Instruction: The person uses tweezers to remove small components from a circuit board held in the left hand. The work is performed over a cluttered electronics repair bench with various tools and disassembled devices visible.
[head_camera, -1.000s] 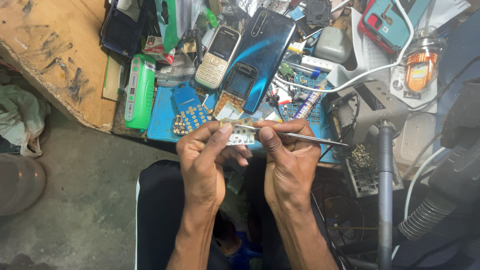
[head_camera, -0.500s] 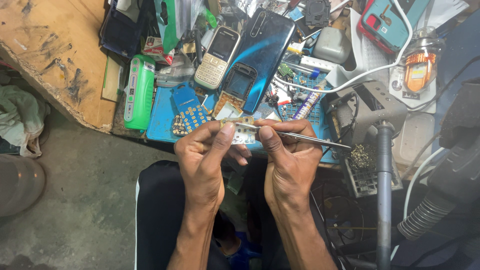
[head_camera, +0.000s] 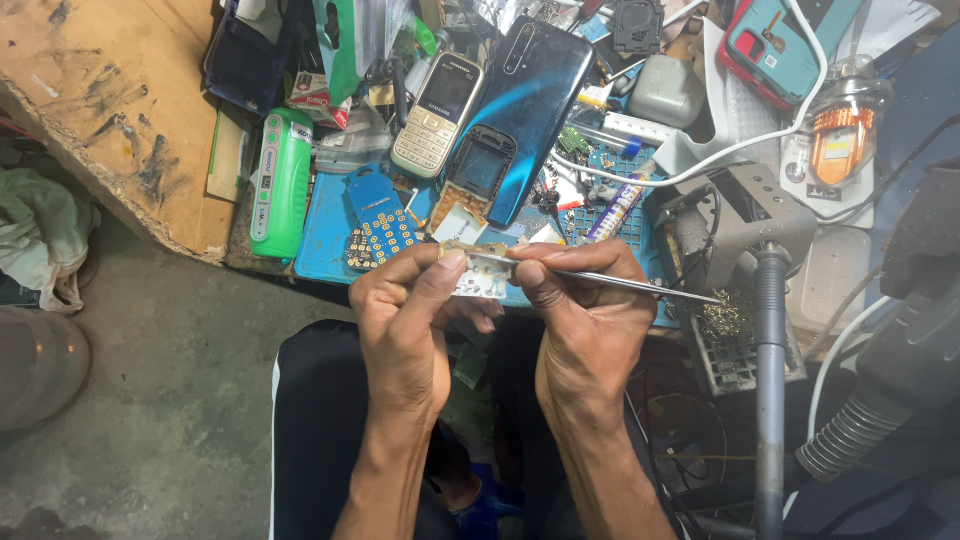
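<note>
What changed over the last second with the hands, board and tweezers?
Almost nothing. The left hand still pinches the small circuit board, and the right hand still holds the tweezers with their tip at the board. At most, both hands drifted slightly. Nothing was picked up or released; the phones and clutter on the bench are unmoved.

The left hand (head_camera: 410, 310) pinches a small circuit board (head_camera: 478, 272) between thumb and fingers. The right hand (head_camera: 585, 310) grips metal tweezers (head_camera: 610, 282), tips touching the board beside the left thumb.
</note>
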